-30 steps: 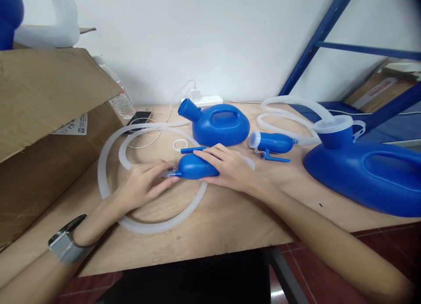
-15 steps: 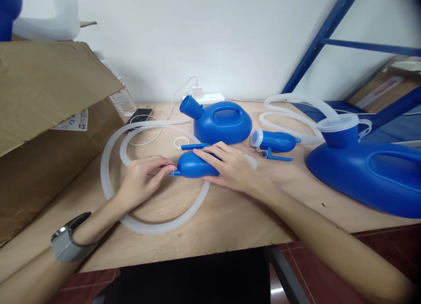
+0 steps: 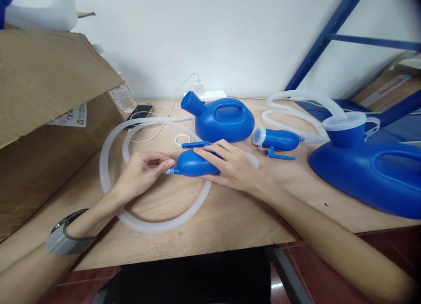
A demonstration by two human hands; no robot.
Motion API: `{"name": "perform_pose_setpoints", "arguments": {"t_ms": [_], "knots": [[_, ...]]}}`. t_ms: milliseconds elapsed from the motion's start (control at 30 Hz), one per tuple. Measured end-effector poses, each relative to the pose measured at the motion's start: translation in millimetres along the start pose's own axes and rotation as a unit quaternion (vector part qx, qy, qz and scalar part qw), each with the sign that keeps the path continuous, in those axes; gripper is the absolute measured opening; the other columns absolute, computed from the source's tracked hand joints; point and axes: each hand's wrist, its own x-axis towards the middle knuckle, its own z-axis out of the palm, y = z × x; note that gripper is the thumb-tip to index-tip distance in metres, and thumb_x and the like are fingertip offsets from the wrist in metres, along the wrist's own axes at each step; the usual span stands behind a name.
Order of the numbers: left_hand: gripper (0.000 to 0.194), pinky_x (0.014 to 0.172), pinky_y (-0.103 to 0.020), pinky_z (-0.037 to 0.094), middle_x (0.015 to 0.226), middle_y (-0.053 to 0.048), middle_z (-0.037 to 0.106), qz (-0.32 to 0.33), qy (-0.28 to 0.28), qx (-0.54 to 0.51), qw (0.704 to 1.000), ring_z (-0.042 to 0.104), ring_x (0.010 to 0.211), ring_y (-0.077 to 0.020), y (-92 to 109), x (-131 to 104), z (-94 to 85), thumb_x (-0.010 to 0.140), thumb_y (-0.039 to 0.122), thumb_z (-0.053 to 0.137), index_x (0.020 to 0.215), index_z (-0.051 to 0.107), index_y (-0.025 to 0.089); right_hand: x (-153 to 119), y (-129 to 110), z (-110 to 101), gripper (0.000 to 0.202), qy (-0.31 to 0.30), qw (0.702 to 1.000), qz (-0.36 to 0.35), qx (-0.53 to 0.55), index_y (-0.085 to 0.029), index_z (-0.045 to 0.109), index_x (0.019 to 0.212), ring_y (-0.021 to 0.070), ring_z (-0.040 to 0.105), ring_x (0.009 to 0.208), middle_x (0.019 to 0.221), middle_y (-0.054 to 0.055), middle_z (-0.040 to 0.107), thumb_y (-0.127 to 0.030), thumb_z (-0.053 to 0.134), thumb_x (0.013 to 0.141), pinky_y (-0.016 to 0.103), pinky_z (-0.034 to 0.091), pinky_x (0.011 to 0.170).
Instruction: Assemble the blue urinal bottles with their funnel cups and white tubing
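My right hand (image 3: 232, 166) lies wrapped over a small blue bottle (image 3: 194, 163), pressing it sideways on the table, its narrow spout pointing left. Its blue handle (image 3: 195, 144) sticks out along the far side, and part of a whitish rim shows beyond my palm. On the spout's end is a small clear connector (image 3: 169, 171), and the thumb and fingertips of my left hand (image 3: 146, 170) pinch at it. Beneath both hands a long translucent corrugated hose (image 3: 158, 226) loops across the wood.
A blue jug (image 3: 225, 122) stands behind my hands. To the right are a similar small bottle (image 3: 281, 139) with a clear lid and a larger jug (image 3: 365, 172) with a hose in its mouth. A cardboard box (image 3: 62, 150), phone (image 3: 141, 113) and water bottle (image 3: 122, 97) are at left.
My left fingertips have shifted slightly left and up, so more of the clear connector shows. My right hand keeps its hold on the small blue bottle. The view has tilted slightly.
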Motion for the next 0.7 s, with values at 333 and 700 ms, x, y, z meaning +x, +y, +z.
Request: {"name": "perform_pose_setpoints", "arguments": {"t_ms": [333, 700], "knots": [[0.012, 0.075, -0.024, 0.063, 0.092, -0.003, 0.082, 0.310, 0.070, 0.104, 0.942, 0.078, 0.083, -0.0160, -5, -6, -7.7, 0.102, 0.020, 0.070, 0.092, 0.077, 0.020, 7, 3, -16, 0.070, -0.021, 0.980, 0.104, 0.166, -0.026, 0.067, 0.149, 0.0300, 0.068, 0.113, 0.131, 0.010, 0.076, -0.052, 0.087, 0.087, 0.050, 0.055, 0.105], [0.023, 0.085, -0.037, 0.070, 0.103, -0.015, 0.081, 0.530, 0.093, 0.277, 0.796, 0.080, 0.099, -0.0270, -3, -13, -12.1, 0.093, 0.005, 0.078, 0.114, 0.070, 0.009, 13, 5, -33, 0.071, -0.055, 0.958, 0.142, 0.244, -0.026, 0.073, 0.143, 0.0284, 0.074, 0.111, 0.123, 0.007, 0.079, -0.049, 0.093, 0.079, 0.039, 0.057, 0.098]]}}
